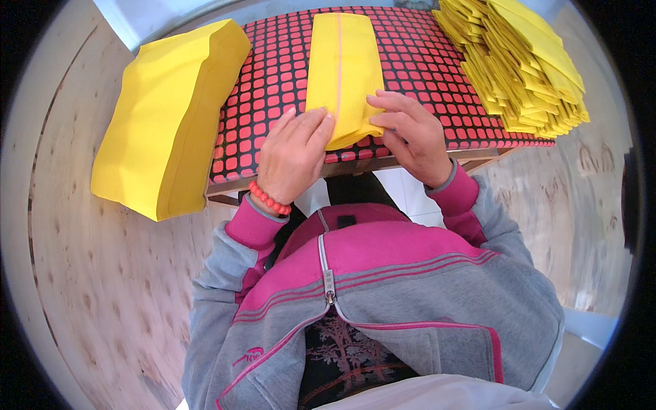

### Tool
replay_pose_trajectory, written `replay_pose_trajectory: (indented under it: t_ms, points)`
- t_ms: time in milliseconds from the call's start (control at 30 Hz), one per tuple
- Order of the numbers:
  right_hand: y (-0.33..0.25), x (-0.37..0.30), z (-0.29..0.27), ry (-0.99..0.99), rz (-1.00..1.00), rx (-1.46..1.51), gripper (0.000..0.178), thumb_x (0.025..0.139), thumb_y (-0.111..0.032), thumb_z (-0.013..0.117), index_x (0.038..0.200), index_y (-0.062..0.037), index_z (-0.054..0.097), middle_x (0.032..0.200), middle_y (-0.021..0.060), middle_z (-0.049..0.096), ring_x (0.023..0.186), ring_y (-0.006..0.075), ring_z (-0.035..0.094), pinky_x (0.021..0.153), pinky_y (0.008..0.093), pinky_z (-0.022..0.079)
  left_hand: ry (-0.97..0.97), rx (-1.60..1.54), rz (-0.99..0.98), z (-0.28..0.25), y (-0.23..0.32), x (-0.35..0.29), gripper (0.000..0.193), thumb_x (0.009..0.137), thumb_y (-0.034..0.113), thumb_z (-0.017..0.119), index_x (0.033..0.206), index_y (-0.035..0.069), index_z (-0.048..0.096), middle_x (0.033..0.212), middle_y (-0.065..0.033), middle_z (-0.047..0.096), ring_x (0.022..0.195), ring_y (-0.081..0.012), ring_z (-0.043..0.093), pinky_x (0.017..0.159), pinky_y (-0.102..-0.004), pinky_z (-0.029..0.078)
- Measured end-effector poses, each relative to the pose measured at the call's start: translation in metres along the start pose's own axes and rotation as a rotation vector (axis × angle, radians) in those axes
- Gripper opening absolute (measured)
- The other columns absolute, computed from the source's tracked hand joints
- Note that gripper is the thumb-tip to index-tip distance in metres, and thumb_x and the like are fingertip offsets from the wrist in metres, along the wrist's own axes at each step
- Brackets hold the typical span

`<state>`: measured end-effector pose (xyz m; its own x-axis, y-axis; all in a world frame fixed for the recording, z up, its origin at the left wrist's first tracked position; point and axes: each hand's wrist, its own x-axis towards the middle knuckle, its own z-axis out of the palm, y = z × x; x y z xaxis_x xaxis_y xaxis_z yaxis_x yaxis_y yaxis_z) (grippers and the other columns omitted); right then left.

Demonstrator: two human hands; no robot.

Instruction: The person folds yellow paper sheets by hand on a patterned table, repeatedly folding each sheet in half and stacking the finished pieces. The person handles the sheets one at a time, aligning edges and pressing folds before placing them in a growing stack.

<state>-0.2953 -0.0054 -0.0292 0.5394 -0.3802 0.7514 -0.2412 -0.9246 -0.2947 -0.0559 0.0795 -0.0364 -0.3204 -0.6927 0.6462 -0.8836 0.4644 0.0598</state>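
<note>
A long folded piece of yellow cloth [345, 65] with a pink line down its length lies on the table, its near end bunched at the front edge. My left hand [292, 147] grips the near left corner, fingers over the top and thumb hidden; a red bead bracelet circles that wrist. At the near right corner, my right hand [412, 137] pinches the cloth between thumb and fingers, where its edge puckers up. Both hands touch the same piece.
The table has a red-and-black patterned cover [273, 61]. A thick yellow block-shaped bundle [160, 116] overhangs its left side. A tall stack of folded yellow pieces [526, 68] sits at the far right. Wooden boards [109, 287] show around the table.
</note>
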Motion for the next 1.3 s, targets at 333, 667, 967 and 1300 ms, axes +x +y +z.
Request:
replay_pose_trajectory:
  t_ms: [333,667,967,1300]
  points:
    - [-0.049,-0.070,-0.031,0.157,0.659,0.396,0.036,0.083,-0.010,0.083,0.112,-0.0030,0.063,0.113,0.0106,0.069,0.106,0.0217,0.068,0.087,0.0332,0.056,0.099,-0.086,0.147,-0.004,0.042,0.030,0.024,0.087,0.010,0.063,0.109,0.004,0.069,0.102,-0.0088,0.073,0.092,-0.0232,0.072,0.097,-0.0421,0.054]
    - [-0.058,-0.079,-0.037,0.320,1.212,1.411,0.045,0.105,-0.034,0.060,0.140,-0.0078,0.051,0.129,0.0065,0.063,0.115,0.0205,0.066,0.097,0.0387,0.057,-0.010,-0.103,0.331,0.030,0.104,0.051,0.021,0.085,0.015,0.063,0.104,0.006,0.066,0.091,-0.0051,0.068,0.082,-0.0207,0.070,0.097,-0.0439,0.055]
    - [-0.037,-0.096,-0.034,0.381,1.326,1.352,0.040,0.103,-0.023,0.058,0.141,-0.0112,0.051,0.126,0.0057,0.065,0.109,0.0202,0.068,0.090,0.0403,0.060,-0.066,-0.094,0.478,0.040,0.117,0.047,0.019,0.086,0.014,0.060,0.102,0.005,0.066,0.090,-0.0052,0.064,0.084,-0.0200,0.068,0.099,-0.0432,0.053]
    - [-0.029,-0.083,-0.090,0.330,1.272,0.841,0.044,0.101,-0.014,0.063,0.143,-0.0060,0.051,0.124,0.0065,0.068,0.106,0.0179,0.071,0.077,0.0373,0.064,0.045,-0.306,0.431,0.023,0.089,0.040,0.024,0.079,0.011,0.075,0.102,0.006,0.068,0.106,-0.0065,0.071,0.097,-0.0217,0.071,0.109,-0.0469,0.046]
